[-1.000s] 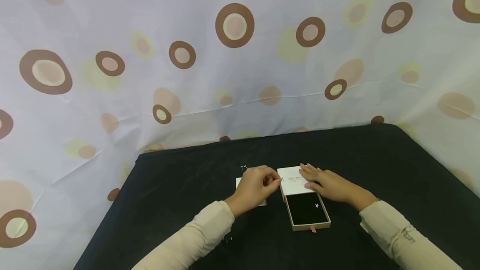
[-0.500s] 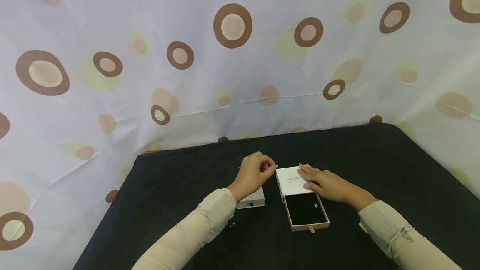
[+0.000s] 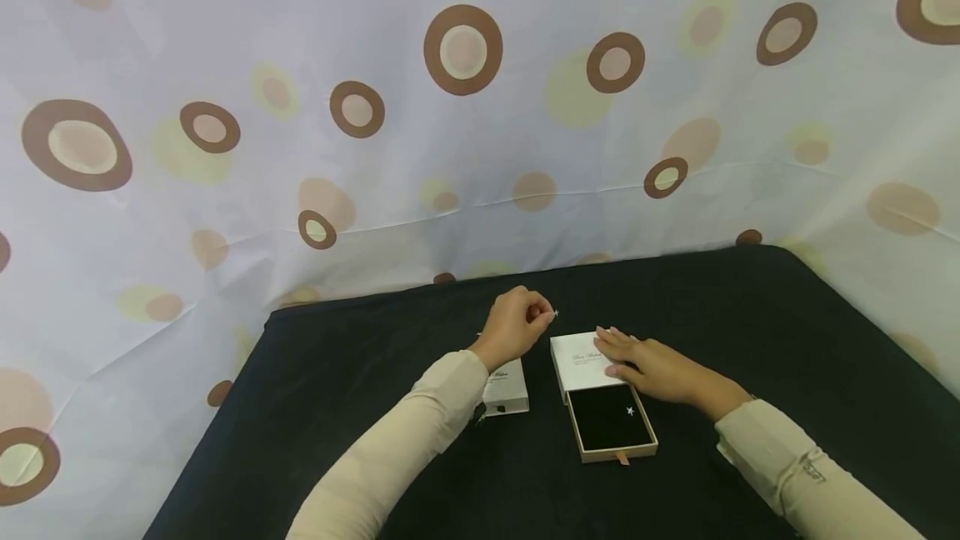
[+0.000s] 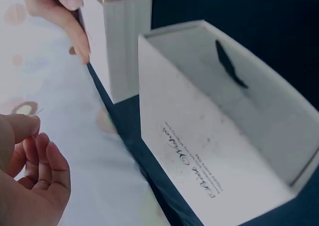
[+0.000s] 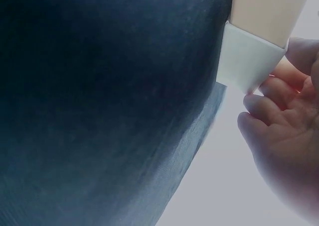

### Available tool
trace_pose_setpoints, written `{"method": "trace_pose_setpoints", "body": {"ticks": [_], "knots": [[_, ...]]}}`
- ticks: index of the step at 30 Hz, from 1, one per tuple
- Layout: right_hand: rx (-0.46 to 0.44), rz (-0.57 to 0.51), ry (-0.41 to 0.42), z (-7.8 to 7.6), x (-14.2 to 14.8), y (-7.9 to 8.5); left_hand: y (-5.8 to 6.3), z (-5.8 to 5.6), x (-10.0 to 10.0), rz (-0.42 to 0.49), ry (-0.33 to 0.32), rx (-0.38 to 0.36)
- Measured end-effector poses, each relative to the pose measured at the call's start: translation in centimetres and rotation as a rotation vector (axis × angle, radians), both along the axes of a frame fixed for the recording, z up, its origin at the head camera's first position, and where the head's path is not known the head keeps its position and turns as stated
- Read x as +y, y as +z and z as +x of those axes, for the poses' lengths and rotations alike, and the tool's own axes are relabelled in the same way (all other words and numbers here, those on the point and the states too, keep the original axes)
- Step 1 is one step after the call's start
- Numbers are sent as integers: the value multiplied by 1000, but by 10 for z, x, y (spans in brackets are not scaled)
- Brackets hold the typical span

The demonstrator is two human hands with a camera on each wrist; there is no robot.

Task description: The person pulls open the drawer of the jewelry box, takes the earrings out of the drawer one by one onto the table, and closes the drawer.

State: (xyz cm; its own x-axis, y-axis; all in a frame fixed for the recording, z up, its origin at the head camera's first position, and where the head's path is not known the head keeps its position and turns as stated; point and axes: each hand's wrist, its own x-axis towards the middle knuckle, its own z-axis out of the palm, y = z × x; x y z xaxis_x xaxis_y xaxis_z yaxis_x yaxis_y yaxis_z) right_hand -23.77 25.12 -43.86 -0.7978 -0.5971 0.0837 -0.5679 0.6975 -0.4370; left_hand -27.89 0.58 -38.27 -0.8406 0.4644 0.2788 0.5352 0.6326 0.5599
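Note:
My left hand (image 3: pixel 513 323) is raised above the black table, beyond the closed box. Thumb and forefinger pinch a small star-shaped earring (image 3: pixel 556 313); in the left wrist view only a thin bit shows at the fingertips. Lying on the white sleeve (image 3: pixel 583 363) of a gift box, my right hand (image 3: pixel 651 365) has its fingers stretched out. The box's drawer (image 3: pixel 603 432) is pulled toward me and holds a black pad. Another white star earring (image 3: pixel 630 412) sits at the right of that pad. The right wrist view shows fingers against the sleeve's side.
A closed white box (image 3: pixel 508 390) with a dark pull tab stands left of the pulled-out one, partly behind my left forearm. Black cloth (image 3: pixel 337 407) covers the table. A dotted curtain (image 3: pixel 420 165) hangs behind and at the sides.
My left hand has moved away from me, from beside the sleeve to beyond the closed box, carrying the star earring. More of the closed box shows. The right hand has stayed on the sleeve.

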Motion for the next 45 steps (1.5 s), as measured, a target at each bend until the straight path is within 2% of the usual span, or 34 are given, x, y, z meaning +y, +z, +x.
{"method": "trace_pose_setpoints", "body": {"ticks": [4, 8, 12, 20, 30, 36, 39, 43, 45], "knots": [[2, 2, -1, 0, 1, 1, 0, -10, 4, -20, 11, -50], [1, -10, 1, 0, 1, 3, 0, -18, 9, 0, 26, -131], [2, -19, 5, 1, 0, 3, -4, -23, 14, 16, 60, -183], [6, -12, 8, 2, -2, 2, -14, -30, 18, -43, 115, -210], [13, -5, 3, 1, -3, 3, -12, -31, 25, -84, 143, -249], [10, 2, 2, 1, -2, 4, -14, -29, 32, -86, 227, -273], [5, 5, 2, 2, -3, 6, -18, -33, 33, -87, 281, -283], [18, -11, 17, 2, -2, 6, -22, -37, 34, -101, 324, -288], [23, -11, 17, 2, -1, 5, -21, -35, 34, -100, 335, -299]]}}
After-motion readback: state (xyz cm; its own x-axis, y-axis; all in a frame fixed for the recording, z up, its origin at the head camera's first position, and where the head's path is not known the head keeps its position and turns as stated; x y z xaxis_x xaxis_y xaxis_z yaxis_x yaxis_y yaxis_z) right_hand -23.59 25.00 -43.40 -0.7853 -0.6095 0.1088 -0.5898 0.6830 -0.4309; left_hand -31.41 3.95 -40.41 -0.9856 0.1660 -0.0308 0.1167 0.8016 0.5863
